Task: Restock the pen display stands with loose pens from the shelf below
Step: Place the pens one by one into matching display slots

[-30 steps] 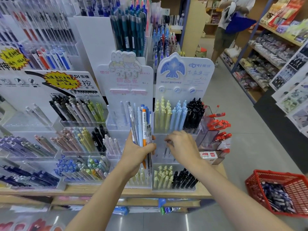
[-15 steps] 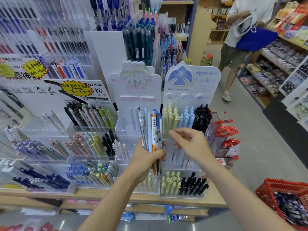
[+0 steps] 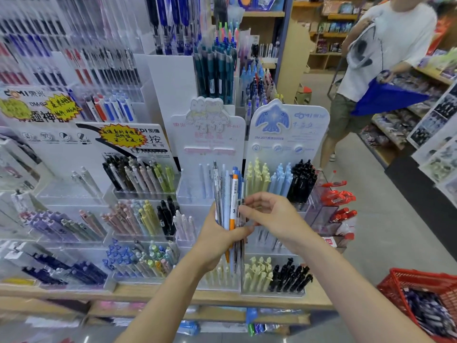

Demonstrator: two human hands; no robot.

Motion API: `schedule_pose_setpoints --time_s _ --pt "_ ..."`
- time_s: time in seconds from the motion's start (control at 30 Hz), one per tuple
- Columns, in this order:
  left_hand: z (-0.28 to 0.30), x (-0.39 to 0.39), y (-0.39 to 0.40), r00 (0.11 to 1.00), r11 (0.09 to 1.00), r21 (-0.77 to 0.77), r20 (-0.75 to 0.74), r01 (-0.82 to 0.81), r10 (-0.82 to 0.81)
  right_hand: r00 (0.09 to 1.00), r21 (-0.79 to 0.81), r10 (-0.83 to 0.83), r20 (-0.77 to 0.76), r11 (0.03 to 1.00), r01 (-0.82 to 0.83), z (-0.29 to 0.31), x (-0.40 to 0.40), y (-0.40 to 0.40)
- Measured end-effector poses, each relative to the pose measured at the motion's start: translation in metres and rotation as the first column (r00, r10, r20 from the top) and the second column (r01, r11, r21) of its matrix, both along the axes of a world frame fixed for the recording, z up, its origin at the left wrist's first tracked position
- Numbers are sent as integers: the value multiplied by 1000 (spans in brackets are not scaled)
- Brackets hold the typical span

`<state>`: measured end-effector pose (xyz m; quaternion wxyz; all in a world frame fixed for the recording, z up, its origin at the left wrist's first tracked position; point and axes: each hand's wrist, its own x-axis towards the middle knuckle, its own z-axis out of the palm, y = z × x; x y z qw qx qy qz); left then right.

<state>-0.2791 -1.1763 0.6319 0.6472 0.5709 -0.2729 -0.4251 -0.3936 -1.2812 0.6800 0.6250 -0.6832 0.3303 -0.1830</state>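
The left hand (image 3: 217, 243) is gripping a bunch of loose pens (image 3: 231, 206), fingers wrapped tight around the middle of the shafts so that the bunch is standing nearly upright. An orange-and-white pen (image 3: 233, 201) is showing plainly among clear and pale blue ones. The bunch is sitting directly in front of the pink display stand (image 3: 210, 144), covering part of that stand's upper tier, where a few pale pens are leaning.

The right hand (image 3: 274, 216) is reaching in from the right of the pink display stand, its fingertips (image 3: 243, 209) pinching at the right edge of the bunch, on what looks like a clear pen; whether it is truly gripping one pen or only touching is hard to tell through the blur.

Just right of the pink display stand, touching it side by side, the blue bird display stand (image 3: 286, 134) is holding yellow, light blue and black pens in its top tier and yellow and black ones in its bottom tier. Both stands are resting on a wooden shelf (image 3: 259, 303). Left of the pink stand, clear tiered trays (image 3: 138, 194) are carrying many coloured pens. Far right of it and lower, a red basket (image 3: 420, 283) is sitting on the floor. Behind and to the right, a person in a white shirt (image 3: 385, 45) is standing in the aisle.
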Motion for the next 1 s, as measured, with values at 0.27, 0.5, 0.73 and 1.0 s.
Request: schedule_pose_setpoints --time_s 0.27,0.5,0.73,1.0 --pt "-3 1 -6 995 999 37 -97 29 -25 995 55 -85 57 995 82 2 -15 -8" --pt "-18 10 -14 990 995 56 -103 -87 92 956 -176 -292 10 941 289 3 -58 -30" --pt "-21 13 -20 995 999 19 -93 -35 37 931 -667 -318 -178 735 123 -32 -53 -22" --pt "-21 18 -20 994 1000 10 -107 -13 14 924 -707 -336 -183 698 113 -47 -47 -20"
